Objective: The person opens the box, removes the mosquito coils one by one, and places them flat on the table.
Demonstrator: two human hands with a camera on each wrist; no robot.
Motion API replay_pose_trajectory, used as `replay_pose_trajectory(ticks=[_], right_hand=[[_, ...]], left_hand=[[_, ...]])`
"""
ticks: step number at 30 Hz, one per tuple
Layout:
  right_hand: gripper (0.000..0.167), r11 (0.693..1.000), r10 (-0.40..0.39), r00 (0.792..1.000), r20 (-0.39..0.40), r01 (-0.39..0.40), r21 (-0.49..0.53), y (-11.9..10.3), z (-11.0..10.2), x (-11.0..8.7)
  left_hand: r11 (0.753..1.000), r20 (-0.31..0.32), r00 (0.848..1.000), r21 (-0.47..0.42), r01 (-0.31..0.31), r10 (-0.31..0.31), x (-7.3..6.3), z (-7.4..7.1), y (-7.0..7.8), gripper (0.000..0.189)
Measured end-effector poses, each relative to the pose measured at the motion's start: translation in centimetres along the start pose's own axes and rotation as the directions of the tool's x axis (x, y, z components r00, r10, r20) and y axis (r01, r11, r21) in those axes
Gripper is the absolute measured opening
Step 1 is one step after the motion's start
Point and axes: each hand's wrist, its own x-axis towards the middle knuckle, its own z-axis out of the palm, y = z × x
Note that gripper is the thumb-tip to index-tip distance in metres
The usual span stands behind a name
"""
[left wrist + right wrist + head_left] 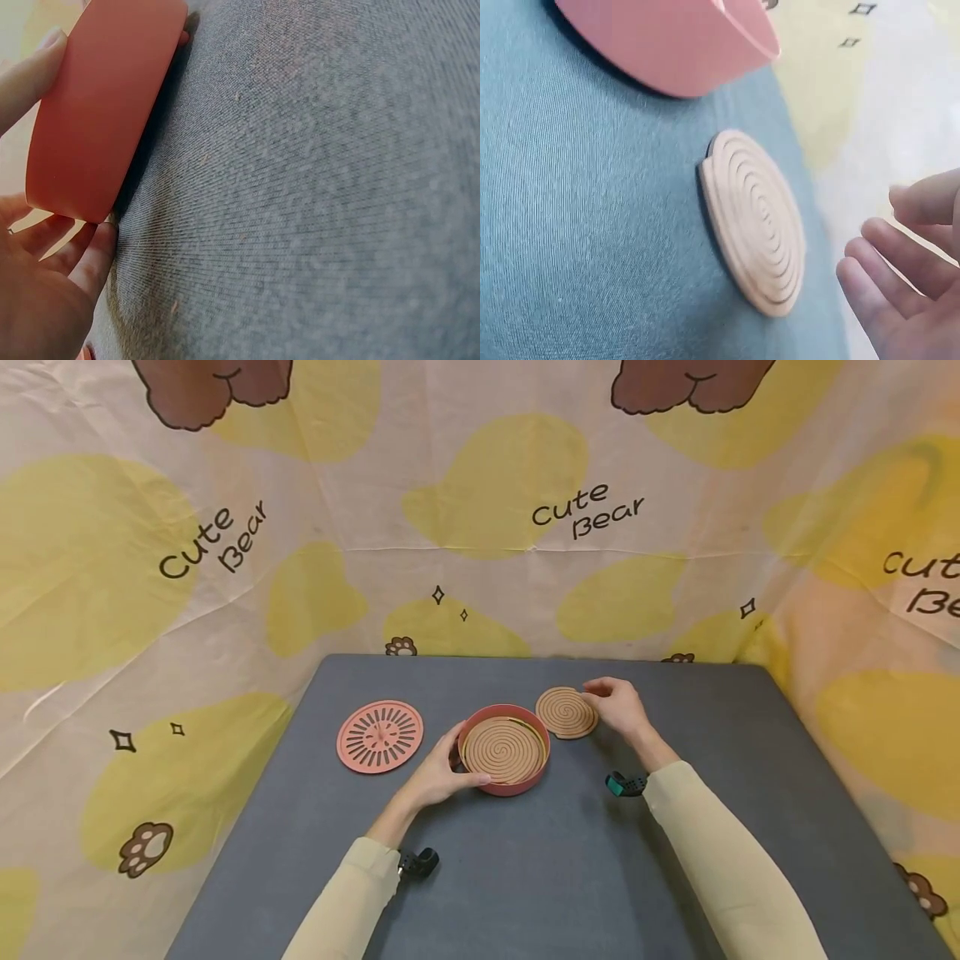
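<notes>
My left hand grips a round red box, thumb at the near rim and fingers around its left side. Inside the box lies a brown mosquito coil, with a thin yellowish edge showing around it. To the right of the box, a second mosquito coil lies flat on the table. Beside that coil's right edge is my right hand. In the right wrist view, its fingers are loosely bent, apart from the coil, with nothing between them.
A pink slotted lid lies flat on the grey table, left of the box. Behind the table hangs a printed cloth. Dark wrist straps show near both sleeves.
</notes>
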Motion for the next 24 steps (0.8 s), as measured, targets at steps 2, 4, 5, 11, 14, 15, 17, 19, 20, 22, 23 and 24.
replay_pose_trajectory(ticks=[2, 4, 5, 11, 14, 15, 17, 19, 20, 22, 23, 24], right_hand=[[0.035, 1.0, -0.015, 1.0, 0.016, 0.015, 0.013, -0.5, -0.1, -0.3], [0.034, 0.999, -0.031, 0.999, 0.031, 0.03, 0.034, -1.0, -0.1, -0.6], [0.034, 0.998, -0.039, 0.999, 0.037, 0.038, 0.045, -1.2, -0.1, -0.7], [0.035, 0.992, -0.075, 0.995, 0.061, 0.069, 0.108, -2.7, 0.3, -1.5], [0.035, 0.989, -0.099, 0.992, 0.072, 0.09, 0.121, -3.3, 0.7, -1.7], [0.035, 0.988, -0.107, 0.991, 0.076, 0.097, 0.122, -3.5, 0.9, -1.7], [0.034, 0.986, -0.123, 0.989, 0.084, 0.112, 0.125, -3.9, 1.2, -1.8], [0.033, 0.984, -0.135, 0.987, 0.091, 0.123, 0.126, -4.2, 1.5, -1.9], [0.032, 0.984, -0.138, 0.986, 0.097, 0.126, 0.128, -4.4, 1.7, -1.9], [0.031, 0.983, -0.143, 0.984, 0.107, 0.128, 0.13, -4.8, 2.1, -2.0], [0.03, 0.983, -0.145, 0.983, 0.111, 0.13, 0.131, -5.0, 2.2, -2.1], [0.03, 0.982, -0.147, 0.982, 0.116, 0.132, 0.133, -5.1, 2.4, -2.1]], left_hand=[[1.0, 0.002, 1.0, -0.004, 0.001, -0.001, 0.0, 0.0, 0.1, 0.108], [1.0, 0.003, 1.0, -0.008, 0.0, 0.0, 0.0, 0.0, 0.1, 0.107], [1.0, 0.005, 1.0, -0.011, -0.001, 0.001, 0.0, 0.0, 0.2, 0.107], [1.0, 0.008, 1.0, -0.011, -0.008, 0.008, 0.0, 0.0, 0.0, 0.106], [1.0, 0.005, 1.0, -0.007, -0.009, 0.009, -0.1, 0.0, 0.0, 0.107], [1.0, 0.004, 1.0, -0.005, -0.009, 0.009, -0.1, 0.0, 0.0, 0.107], [1.0, 0.003, 1.0, -0.005, -0.01, 0.01, -0.1, 0.0, 0.0, 0.107], [1.0, 0.007, 1.0, -0.007, -0.01, 0.01, 0.0, -0.1, 0.0, 0.108], [1.0, 0.008, 1.0, -0.008, -0.01, 0.01, 0.0, -0.1, 0.1, 0.108], [1.0, 0.01, 1.0, -0.009, -0.009, 0.009, 0.0, -0.1, 0.1, 0.108], [1.0, 0.011, 1.0, -0.008, -0.009, 0.009, 0.0, -0.1, 0.1, 0.108], [1.0, 0.011, 1.0, -0.008, -0.009, 0.009, 0.0, -0.1, 0.2, 0.109]])
